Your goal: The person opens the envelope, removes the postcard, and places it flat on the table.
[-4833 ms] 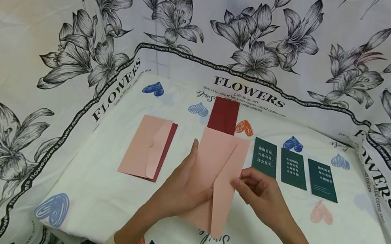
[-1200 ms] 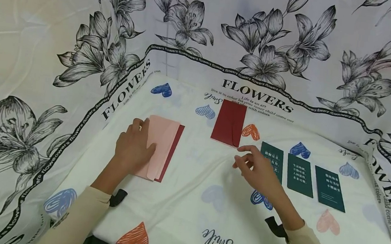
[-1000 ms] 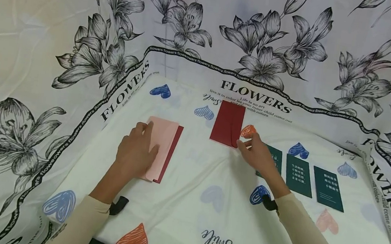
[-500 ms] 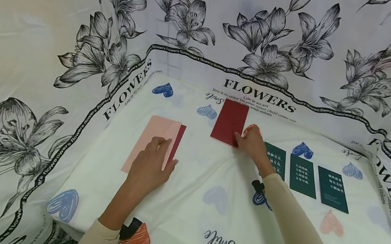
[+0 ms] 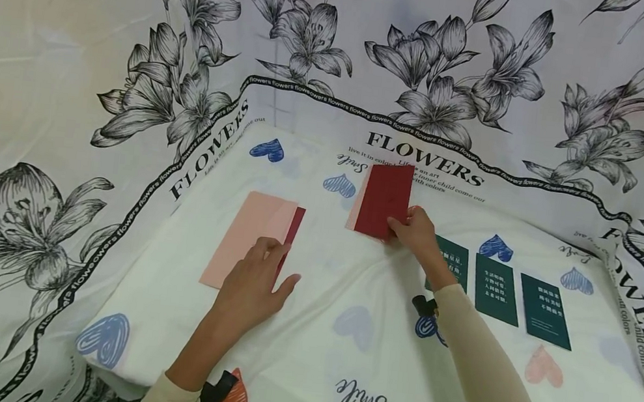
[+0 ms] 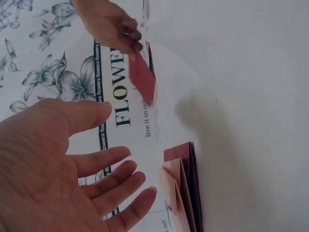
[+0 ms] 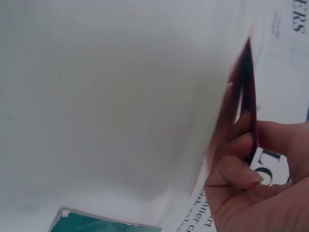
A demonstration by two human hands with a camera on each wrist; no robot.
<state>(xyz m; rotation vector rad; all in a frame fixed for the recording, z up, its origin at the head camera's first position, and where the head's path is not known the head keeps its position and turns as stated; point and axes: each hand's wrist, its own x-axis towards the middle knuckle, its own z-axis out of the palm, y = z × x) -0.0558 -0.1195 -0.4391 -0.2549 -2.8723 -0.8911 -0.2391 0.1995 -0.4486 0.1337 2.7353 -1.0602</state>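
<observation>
My right hand [image 5: 417, 236] pinches the lower right corner of a red envelope [image 5: 382, 197] between thumb and fingers. The envelope tilts up a little, and a pale pink edge [image 5: 354, 212] shows beneath its left side. In the right wrist view the held envelope [image 7: 248, 82] is seen edge-on. On the left lies a stack of envelopes, a pink envelope [image 5: 248, 232] on top and a red envelope [image 5: 293, 237] sticking out at its right. My left hand [image 5: 253, 292] hovers over the stack's lower right corner, fingers spread loosely. The left wrist view shows several layers in this stack [image 6: 179, 188].
Three dark green cards [image 5: 497, 289] with white writing lie in a row to the right; my right forearm partly covers the leftmost card [image 5: 452, 260]. A white cloth [image 5: 307, 343] printed with hearts covers the table. Flower-patterned fabric [image 5: 316, 30] stands behind.
Both hands have let go of the pink envelope they held earlier. My right hand has gripped the red envelope and shifted it right. My left hand has slid right across the stack.
</observation>
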